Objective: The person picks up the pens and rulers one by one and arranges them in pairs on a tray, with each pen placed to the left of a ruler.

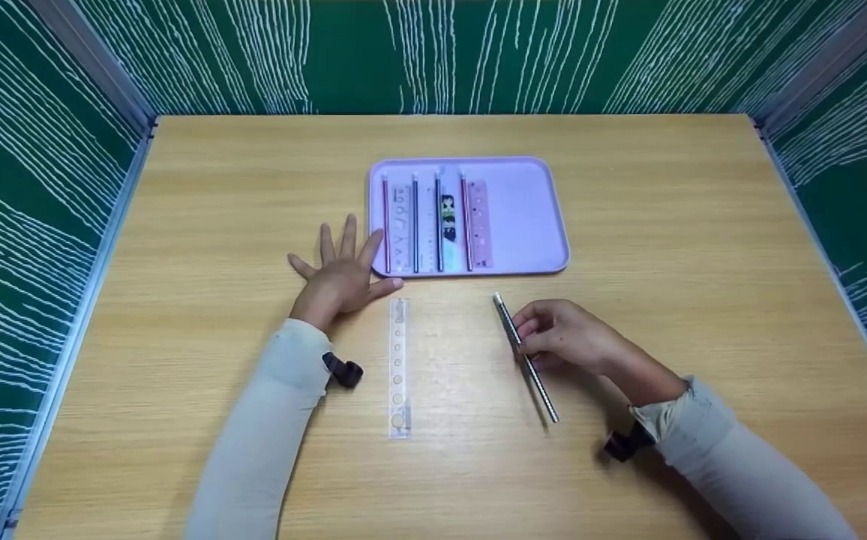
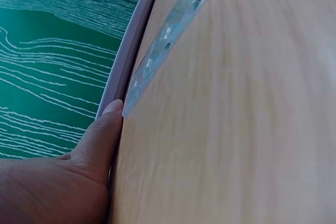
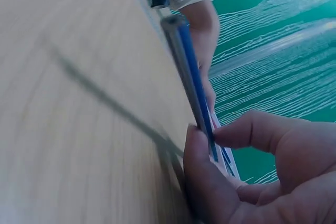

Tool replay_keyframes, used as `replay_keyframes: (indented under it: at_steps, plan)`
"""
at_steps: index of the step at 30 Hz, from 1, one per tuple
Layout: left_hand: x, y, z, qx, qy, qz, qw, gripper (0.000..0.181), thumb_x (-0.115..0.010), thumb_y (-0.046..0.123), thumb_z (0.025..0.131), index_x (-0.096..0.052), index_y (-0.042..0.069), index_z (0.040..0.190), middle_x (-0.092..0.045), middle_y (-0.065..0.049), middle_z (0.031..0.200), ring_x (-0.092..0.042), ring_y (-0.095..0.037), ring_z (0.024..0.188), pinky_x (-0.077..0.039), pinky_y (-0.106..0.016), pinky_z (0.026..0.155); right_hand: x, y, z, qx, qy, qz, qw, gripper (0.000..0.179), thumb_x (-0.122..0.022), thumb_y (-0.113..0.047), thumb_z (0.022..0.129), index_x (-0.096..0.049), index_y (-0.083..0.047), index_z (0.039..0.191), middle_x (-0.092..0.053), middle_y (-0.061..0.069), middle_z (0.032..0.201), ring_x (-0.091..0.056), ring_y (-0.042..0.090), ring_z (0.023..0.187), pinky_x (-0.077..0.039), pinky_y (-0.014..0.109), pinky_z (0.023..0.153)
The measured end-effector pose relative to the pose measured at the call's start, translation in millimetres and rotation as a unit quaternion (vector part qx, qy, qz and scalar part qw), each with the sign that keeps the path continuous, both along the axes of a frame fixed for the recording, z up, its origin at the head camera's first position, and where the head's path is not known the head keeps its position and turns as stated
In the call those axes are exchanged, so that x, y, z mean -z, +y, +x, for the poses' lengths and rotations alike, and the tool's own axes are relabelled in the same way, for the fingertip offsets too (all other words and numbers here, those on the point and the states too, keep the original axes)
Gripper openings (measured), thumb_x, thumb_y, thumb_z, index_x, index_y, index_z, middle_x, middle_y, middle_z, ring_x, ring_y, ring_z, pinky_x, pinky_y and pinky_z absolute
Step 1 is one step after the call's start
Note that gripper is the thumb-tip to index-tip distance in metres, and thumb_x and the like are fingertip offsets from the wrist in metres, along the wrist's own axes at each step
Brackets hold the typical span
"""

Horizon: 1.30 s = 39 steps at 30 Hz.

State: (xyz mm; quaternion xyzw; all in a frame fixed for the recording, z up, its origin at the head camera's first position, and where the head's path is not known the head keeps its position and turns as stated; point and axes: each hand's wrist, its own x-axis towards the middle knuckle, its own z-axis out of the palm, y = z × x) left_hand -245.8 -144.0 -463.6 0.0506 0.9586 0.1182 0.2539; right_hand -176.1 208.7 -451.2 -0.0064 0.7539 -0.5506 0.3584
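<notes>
My right hand (image 1: 572, 334) pinches a dark patterned pencil (image 1: 531, 367) between thumb and fingers, tilted and a little above the table, its shadow below. In the right wrist view the pencil (image 3: 189, 72) shows its blunt end toward the camera. Fingers spread, my left hand (image 1: 340, 281) rests at the left edge of the purple tray (image 1: 523, 217), the index finger at its rim. Just below the thumb lies a clear ruler (image 1: 398, 386) with round holes. On the tray's left part, pencils and rulers lie side by side, among them a red pencil (image 1: 466, 225) and a pink ruler (image 1: 481, 232).
The wooden table (image 1: 673, 225) meets green walls (image 1: 351, 60) with white streaks at the back and sides. A purple surface shows on the tray's right part. Dark wrist cameras (image 1: 343, 370) are strapped over both sleeves.
</notes>
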Motion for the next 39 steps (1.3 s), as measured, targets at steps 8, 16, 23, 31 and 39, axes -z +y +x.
replay_keyframes:
  at_steps: [8, 16, 23, 31, 39]
  plan:
    - [1.4, 0.3, -1.1, -0.005, -0.004, 0.006, 1.0000, 0.096, -0.045, 0.081, 0.090, 0.010, 0.048, 0.160, 0.038, 0.000, 0.165, 0.037, -0.041, 0.149, 0.015, -0.090, 0.098, -0.4, 0, -8.0, 0.012, -0.067, -0.129, 0.9893, 0.040, -0.060, 0.005, 0.091, -0.047, 0.006, 0.129, -0.061, 0.002, 0.099, -0.068, 0.017, 0.088, -0.061, 0.033, 0.082]
    - [0.9, -0.6, -0.7, -0.004, -0.002, 0.006, 1.0000, 0.096, -0.045, 0.081, 0.090, 0.010, 0.047, 0.161, 0.038, -0.001, 0.165, 0.036, -0.041, 0.149, 0.016, -0.090, 0.097, -5.3, 1, -22.3, 0.040, -0.063, -0.154, 0.9853, 0.035, -0.060, 0.005, 0.092, -0.048, -0.003, 0.123, -0.055, 0.002, 0.102, -0.064, 0.019, 0.090, -0.059, 0.037, 0.083]
    - [1.3, -0.8, -0.4, -0.002, -0.001, 0.005, 1.0000, 0.096, -0.044, 0.082, 0.090, 0.011, 0.047, 0.160, 0.038, 0.000, 0.165, 0.036, -0.041, 0.149, 0.015, -0.090, 0.098, -7.4, 1, -38.3, 0.064, -0.041, -0.167, 0.9830, 0.034, -0.056, 0.007, 0.091, -0.046, -0.014, 0.116, -0.054, 0.000, 0.091, -0.060, 0.016, 0.083, -0.057, 0.036, 0.074]
    - [1.2, -0.5, 0.0, -0.002, -0.001, 0.006, 1.0000, 0.097, -0.044, 0.082, 0.089, 0.011, 0.047, 0.161, 0.038, 0.000, 0.165, 0.036, -0.041, 0.149, 0.015, -0.090, 0.098, -9.7, 2, -51.0, 0.074, -0.039, -0.159, 0.9837, 0.032, -0.056, 0.000, 0.097, -0.046, -0.016, 0.123, -0.056, 0.000, 0.090, -0.057, 0.015, 0.079, -0.055, 0.034, 0.071]
    - [1.0, -0.6, -0.1, -0.001, -0.005, 0.005, 1.0000, 0.097, -0.042, 0.083, 0.089, 0.012, 0.046, 0.161, 0.038, 0.000, 0.165, 0.037, -0.041, 0.149, 0.014, -0.091, 0.098, -14.8, 1, -64.2, 0.078, -0.036, -0.157, 0.9839, 0.038, -0.056, -0.002, 0.099, -0.043, -0.009, 0.134, -0.056, 0.000, 0.091, -0.053, 0.013, 0.075, -0.054, 0.032, 0.070]
